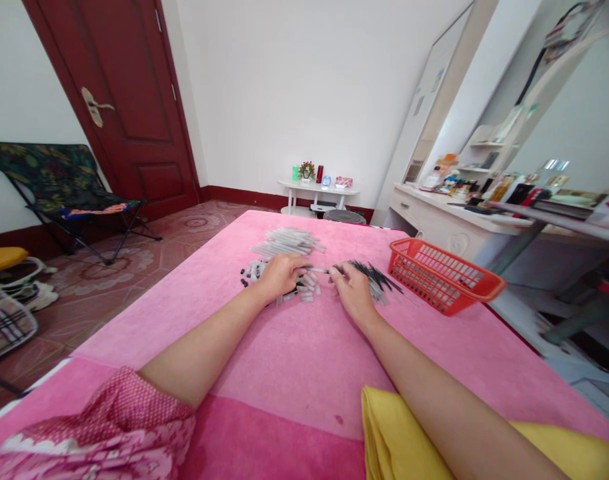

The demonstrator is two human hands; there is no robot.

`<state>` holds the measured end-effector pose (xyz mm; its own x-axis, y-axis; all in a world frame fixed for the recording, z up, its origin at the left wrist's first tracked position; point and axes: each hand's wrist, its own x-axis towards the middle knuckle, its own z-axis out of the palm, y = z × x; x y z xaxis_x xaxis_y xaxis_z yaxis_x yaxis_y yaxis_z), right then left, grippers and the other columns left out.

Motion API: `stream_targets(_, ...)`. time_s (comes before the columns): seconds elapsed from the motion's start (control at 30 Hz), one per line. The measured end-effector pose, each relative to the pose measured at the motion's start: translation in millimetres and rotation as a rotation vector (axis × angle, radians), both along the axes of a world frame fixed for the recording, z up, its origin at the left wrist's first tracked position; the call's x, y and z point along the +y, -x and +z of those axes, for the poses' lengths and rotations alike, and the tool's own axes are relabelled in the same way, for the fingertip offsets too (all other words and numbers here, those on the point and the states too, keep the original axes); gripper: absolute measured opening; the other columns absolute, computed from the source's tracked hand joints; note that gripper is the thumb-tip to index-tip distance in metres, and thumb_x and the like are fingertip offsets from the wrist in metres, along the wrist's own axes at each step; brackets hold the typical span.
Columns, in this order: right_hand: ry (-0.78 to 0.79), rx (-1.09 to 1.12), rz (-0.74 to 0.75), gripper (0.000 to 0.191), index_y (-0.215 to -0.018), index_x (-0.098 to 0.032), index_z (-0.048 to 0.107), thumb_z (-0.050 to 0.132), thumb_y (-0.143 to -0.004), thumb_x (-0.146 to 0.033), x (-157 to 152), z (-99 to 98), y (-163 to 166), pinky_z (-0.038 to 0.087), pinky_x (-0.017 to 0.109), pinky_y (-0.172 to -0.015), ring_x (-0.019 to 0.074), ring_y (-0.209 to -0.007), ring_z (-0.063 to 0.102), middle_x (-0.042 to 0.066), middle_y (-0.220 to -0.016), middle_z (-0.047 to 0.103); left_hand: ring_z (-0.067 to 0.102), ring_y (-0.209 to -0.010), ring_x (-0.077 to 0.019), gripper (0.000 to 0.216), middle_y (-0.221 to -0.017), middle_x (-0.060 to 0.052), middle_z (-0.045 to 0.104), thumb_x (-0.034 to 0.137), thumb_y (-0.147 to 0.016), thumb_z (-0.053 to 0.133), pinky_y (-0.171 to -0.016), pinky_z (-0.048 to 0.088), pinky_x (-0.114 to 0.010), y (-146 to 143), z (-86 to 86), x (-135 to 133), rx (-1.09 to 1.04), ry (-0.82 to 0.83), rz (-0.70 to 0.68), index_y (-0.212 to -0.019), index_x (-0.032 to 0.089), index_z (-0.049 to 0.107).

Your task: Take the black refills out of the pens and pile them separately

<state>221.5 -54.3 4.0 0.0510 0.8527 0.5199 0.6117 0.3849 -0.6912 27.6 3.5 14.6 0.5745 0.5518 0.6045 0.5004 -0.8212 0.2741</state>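
Observation:
On a pink cloth-covered surface, my left hand and my right hand meet over small pen parts. Both are pinched on a thin grey tube that spans between them. A pile of grey tubes lies just beyond my left hand. Short grey and black caps are scattered under and between the hands. A bundle of thin black refills lies right of my right hand.
A red plastic basket sits at the right edge of the cloth. A yellow cushion lies near me. Beyond are a folding chair, a red door, a small white table and a dresser.

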Motion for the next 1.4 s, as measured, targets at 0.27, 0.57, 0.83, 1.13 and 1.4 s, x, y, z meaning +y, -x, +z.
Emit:
stream_targets(0.27,-0.008,-0.028,-0.005,0.034,-0.068,-0.018,0.058,0.042,-0.087,-0.042,0.7,-0.2,-0.8,0.038,0.023,-0.053,0.0135,-0.055,0.054,0.001,-0.06,0.06,0.061,-0.08,-0.0171,0.025,-0.084,-0.006,0.068,0.012,-0.08,0.052,-0.073,0.045,-0.026,-1.0,2.6,-1.8,0.038,-0.023,-0.01,-0.097,0.017,0.07)
stream_targets(0.57,-0.005,-0.026,-0.018,0.032,-0.07,-0.019,0.057,0.044,-0.086,-0.042,-0.5,-0.4,-0.8,0.038,0.023,-0.052,0.0137,-0.055,0.053,0.001,-0.062,0.06,0.062,-0.083,-0.0179,0.027,-0.087,-0.006,0.069,0.011,-0.079,0.052,-0.075,0.046,-0.027,-0.3,2.0,-1.7,0.039,-0.028,-0.012,-0.098,0.018,0.07)
stream_targets(0.83,0.029,-0.046,0.016,0.034,-0.065,-0.019,0.056,0.042,-0.087,-0.04,2.3,-3.7,-1.0,0.037,0.022,-0.051,0.013,-0.051,0.053,0.0,-0.056,0.057,0.062,-0.084,-0.0183,0.026,-0.087,-0.006,0.07,0.011,-0.08,0.053,-0.076,0.046,-0.028,-0.1,1.0,-1.5,0.048,-0.017,-0.008,-0.098,0.018,0.07)
stream_targets(1.13,0.036,-0.076,-0.003,0.04,-0.06,-0.019,0.053,0.039,-0.089,-0.043,1.1,-1.8,-1.3,0.036,0.022,-0.051,0.0131,-0.052,0.052,0.001,-0.054,0.057,0.063,-0.082,-0.0175,0.025,-0.087,-0.006,0.07,0.012,-0.08,0.053,-0.077,0.047,-0.028,0.0,-0.2,-0.5,0.05,-0.035,-0.019,-0.097,0.018,0.07)
stream_targets(1.4,0.016,-0.067,0.029,0.025,-0.068,-0.019,0.056,0.046,-0.084,-0.035,0.2,-0.8,0.2,0.038,0.023,-0.053,0.0135,-0.053,0.053,0.0,-0.058,0.058,0.062,-0.083,-0.0171,0.026,-0.088,-0.006,0.07,0.011,-0.079,0.053,-0.077,0.047,-0.028,1.0,-1.9,1.0,0.034,-0.021,-0.017,-0.098,0.018,0.07)
